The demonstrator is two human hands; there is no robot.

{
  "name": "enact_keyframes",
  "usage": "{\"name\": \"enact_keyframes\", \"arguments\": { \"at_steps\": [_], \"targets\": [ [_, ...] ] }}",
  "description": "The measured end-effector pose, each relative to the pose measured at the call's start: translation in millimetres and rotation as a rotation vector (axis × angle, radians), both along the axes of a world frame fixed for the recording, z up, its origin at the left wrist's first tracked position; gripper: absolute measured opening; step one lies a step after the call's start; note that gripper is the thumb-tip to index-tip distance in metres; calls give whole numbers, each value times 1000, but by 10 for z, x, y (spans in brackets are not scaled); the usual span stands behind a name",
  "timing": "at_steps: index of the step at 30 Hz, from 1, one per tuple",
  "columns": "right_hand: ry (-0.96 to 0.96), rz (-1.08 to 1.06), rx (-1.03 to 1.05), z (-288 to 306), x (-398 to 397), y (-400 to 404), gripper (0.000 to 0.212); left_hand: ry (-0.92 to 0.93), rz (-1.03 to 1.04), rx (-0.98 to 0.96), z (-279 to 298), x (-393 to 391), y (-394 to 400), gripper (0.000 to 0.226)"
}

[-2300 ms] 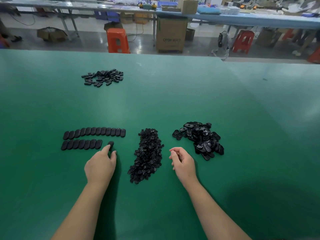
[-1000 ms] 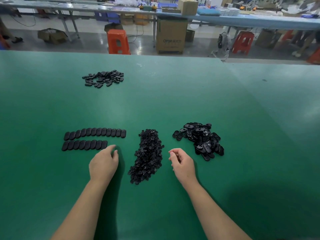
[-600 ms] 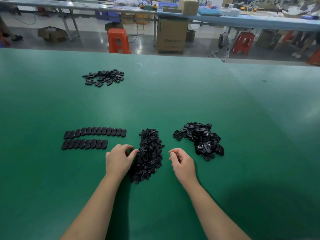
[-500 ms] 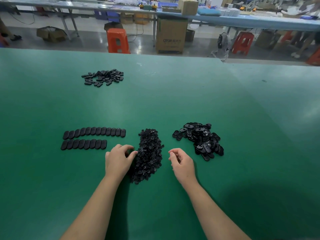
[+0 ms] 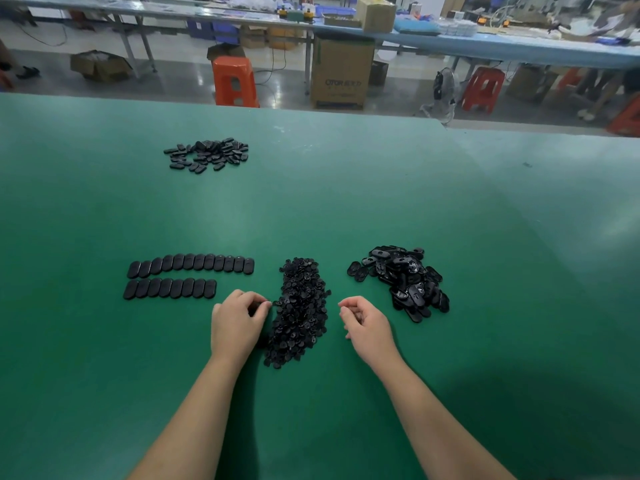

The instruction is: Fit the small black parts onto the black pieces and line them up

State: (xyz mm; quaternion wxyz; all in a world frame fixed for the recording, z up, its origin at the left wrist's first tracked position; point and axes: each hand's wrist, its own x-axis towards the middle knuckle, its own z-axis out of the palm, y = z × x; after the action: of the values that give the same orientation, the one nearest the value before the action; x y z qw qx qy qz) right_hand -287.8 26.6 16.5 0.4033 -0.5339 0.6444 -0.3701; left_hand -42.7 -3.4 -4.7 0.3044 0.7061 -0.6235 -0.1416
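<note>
Left hand (image 5: 239, 323), fingers curled, fingertips touching small-parts pile (image 5: 301, 310) just to its right; right hand (image 5: 367, 323) loosely curled, contents unclear, farther off.

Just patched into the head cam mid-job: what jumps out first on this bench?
Black parts on the green table: two neat rows of oval pieces at near left, a heap of small black parts in the middle, and a looser pile of larger black pieces to its right. The left hand picks at the middle heap's edge; the right hand waits curled beside it. A fourth scatter of pieces lies far left.
</note>
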Motion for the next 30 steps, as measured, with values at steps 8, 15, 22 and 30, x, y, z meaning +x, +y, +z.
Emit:
{"name": "enact_keyframes", "arguments": {
  "at_steps": [8,15,22,30],
  "targets": [
    [414,-51,-71,171,-369,-131,13,40,22,-10,-15,7,0,9],
    [866,-85,32,265,-754,-299,39,28,50,-33,-30,-12,-2,17],
    [998,-45,93,249,-825,-332,31,-12,48,-27,-25,-20,15,14],
    [938,-99,-15,275,-829,-325,18,-44,49,-2,-31,-20,7,12]
  ]
}}
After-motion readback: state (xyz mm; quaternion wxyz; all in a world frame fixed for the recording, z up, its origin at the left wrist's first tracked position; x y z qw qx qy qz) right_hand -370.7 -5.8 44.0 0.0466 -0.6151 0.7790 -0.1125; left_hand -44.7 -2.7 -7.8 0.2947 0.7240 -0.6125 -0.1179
